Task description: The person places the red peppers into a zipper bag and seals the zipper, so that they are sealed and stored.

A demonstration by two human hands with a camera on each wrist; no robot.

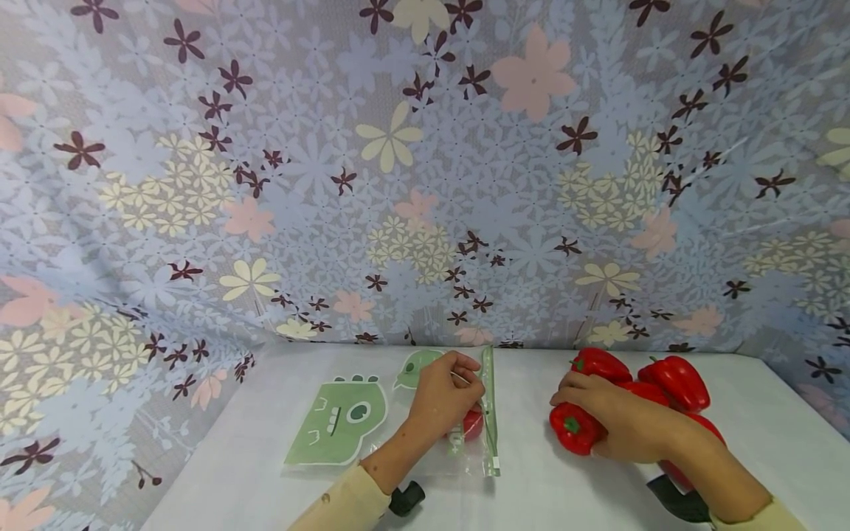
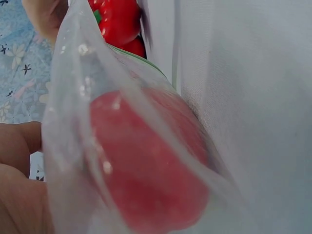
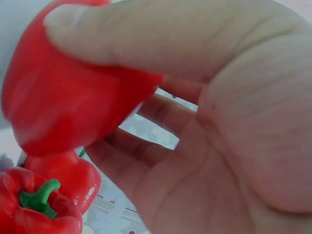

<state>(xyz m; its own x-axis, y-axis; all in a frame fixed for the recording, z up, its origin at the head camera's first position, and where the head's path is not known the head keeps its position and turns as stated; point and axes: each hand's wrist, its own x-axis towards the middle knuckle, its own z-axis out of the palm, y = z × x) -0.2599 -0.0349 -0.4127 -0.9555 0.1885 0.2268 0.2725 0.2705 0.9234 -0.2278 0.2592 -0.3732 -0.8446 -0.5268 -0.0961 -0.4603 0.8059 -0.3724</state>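
Note:
My left hand (image 1: 446, 394) pinches the upper layer of a clear zip bag (image 1: 493, 398) with green cartoon print, near its zip edge on the right. Inside the bag lies a red bell pepper (image 2: 151, 161), seen through the plastic in the left wrist view and partly under the hand in the head view. To the right, my right hand (image 1: 614, 417) grips another red bell pepper (image 1: 574, 429), its green stem end facing me. The thumb lies along that pepper (image 3: 63, 92) in the right wrist view.
Several more red bell peppers (image 1: 677, 382) are grouped behind and under the right hand. Green print (image 1: 339, 424) covers the bag's left part on the white table (image 1: 524, 487). A flowered cloth (image 1: 425, 221) hangs behind. Dark wrist camera parts (image 1: 406, 498) show below the left hand.

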